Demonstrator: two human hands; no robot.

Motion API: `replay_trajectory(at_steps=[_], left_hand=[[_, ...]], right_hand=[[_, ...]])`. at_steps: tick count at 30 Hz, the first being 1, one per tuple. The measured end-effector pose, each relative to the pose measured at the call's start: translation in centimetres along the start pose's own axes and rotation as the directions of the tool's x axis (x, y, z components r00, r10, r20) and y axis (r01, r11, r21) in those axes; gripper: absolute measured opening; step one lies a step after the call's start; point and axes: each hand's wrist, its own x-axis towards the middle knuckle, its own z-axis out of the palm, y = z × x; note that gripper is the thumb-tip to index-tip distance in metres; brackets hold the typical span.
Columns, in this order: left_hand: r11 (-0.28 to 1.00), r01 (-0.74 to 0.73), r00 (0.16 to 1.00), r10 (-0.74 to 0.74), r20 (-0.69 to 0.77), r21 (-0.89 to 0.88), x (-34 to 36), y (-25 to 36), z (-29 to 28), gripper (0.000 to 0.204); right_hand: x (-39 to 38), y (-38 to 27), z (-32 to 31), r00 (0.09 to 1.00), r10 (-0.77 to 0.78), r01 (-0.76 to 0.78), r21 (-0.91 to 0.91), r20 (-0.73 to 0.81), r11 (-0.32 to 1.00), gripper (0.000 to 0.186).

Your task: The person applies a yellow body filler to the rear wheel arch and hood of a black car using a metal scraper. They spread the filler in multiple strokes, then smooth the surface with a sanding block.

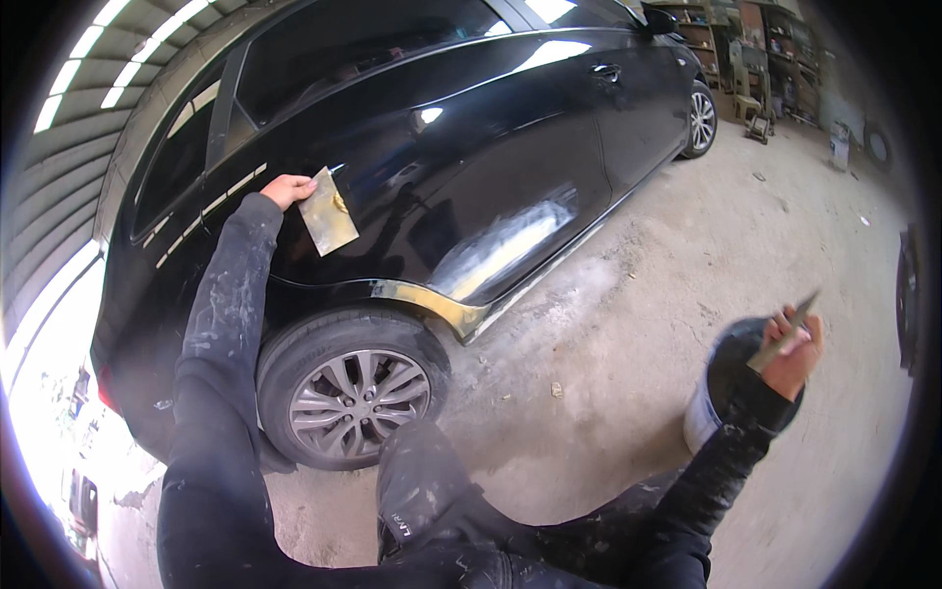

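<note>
My left hand [288, 189] pinches a flat rectangular filler board [329, 221] by its upper edge, beside the rear door of a black car [491, 118]. A small dab of yellowish paste sticks to the board's right side. Out to the right, my right hand [793, 365] is closed around a thin flat scraper [762, 360], seen nearly edge-on above a bucket [699, 417]. Yellow filler [432, 297] coats the rear wheel arch. A whitish sanded patch [515, 240] covers the lower rear door.
The rear wheel [358, 401] stands close to my knee. Pale dust and small crumbs lie on the concrete floor [589, 344]. Shelves [790, 49] and a white container [839, 145] are at the far right. A dark tyre-like object [907, 304] is at the right rim.
</note>
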Motion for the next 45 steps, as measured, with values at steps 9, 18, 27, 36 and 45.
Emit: replay_trajectory(at_steps=[9,18,27,36,45], left_hand=[[0.984,0.081,0.995,-0.071,0.072,-0.156,-0.1,-0.5,-0.3,0.040],[0.981,0.175,0.973,-0.186,-0.134,-0.089,-0.3,-0.2,1.2,0.035],[0.969,0.160,0.929,-0.083,-0.360,0.189,-6.7,9.3,4.6,0.034],[0.923,0.308,0.885,-0.188,-0.426,0.233,-8.1,13.0,5.8,0.044],[0.959,0.115,0.852,0.038,-0.523,0.258,-9.0,13.4,6.7,0.023]], right_hand=[[1.2,-12.4,-14.6,0.999,-0.019,0.021,0.042,-0.050,0.999,0.028],[-8.7,-19.8,-18.7,0.986,-0.027,0.040,-0.078,0.166,0.996,0.057],[-18.6,-18.0,-11.7,0.938,-0.128,-0.013,-0.401,-0.322,0.916,0.062],[-17.0,-1.0,-2.4,0.851,-0.466,0.387,-0.888,0.240,0.248,0.032],[-7.5,10.2,5.3,0.973,0.190,-0.232,-0.510,-0.134,0.828,0.071]])
